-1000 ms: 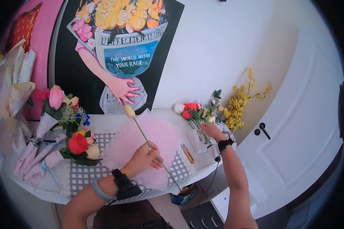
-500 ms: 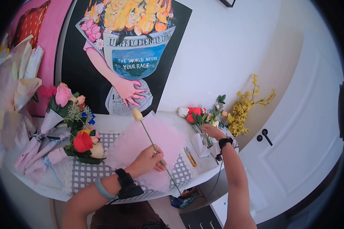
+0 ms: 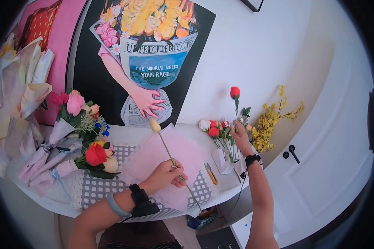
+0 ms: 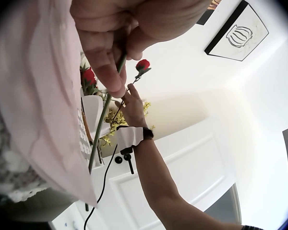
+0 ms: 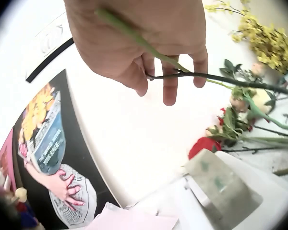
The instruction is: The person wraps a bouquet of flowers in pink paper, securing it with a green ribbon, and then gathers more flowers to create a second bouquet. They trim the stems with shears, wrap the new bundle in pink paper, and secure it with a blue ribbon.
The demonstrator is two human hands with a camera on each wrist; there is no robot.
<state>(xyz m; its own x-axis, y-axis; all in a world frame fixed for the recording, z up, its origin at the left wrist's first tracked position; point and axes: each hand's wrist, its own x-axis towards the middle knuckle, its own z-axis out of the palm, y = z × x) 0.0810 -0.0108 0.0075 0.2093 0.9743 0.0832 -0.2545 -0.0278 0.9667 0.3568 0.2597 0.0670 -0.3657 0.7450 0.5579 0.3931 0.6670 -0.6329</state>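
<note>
My left hand (image 3: 168, 176) holds a cream tulip (image 3: 155, 125) by the middle of its long green stem, over a spread of pink tulle wrapping (image 3: 162, 153). The bud points up and away; the stem end slants down past the table's front edge. At the right, my right hand (image 3: 241, 137) pinches the stem of a single red rose (image 3: 235, 92), its bloom raised above the other flowers. In the right wrist view a dark stem (image 5: 230, 80) runs between the fingers. Loose flowers (image 3: 214, 128) lie just left of this hand, beside a white holder (image 3: 222, 161).
Orange-handled scissors (image 3: 212, 174) lie between the tulle and the white holder. Wrapped bouquets (image 3: 97, 157) fill the left of the table. Yellow blossom sprays (image 3: 264, 133) stand at the back right. A painting (image 3: 191, 79) leans against the wall behind; a white door (image 3: 316, 124) is at the right.
My right hand has come up from among the loose flowers with a red rose. The left hand still holds the tulip much as before. The head view has shifted slightly.
</note>
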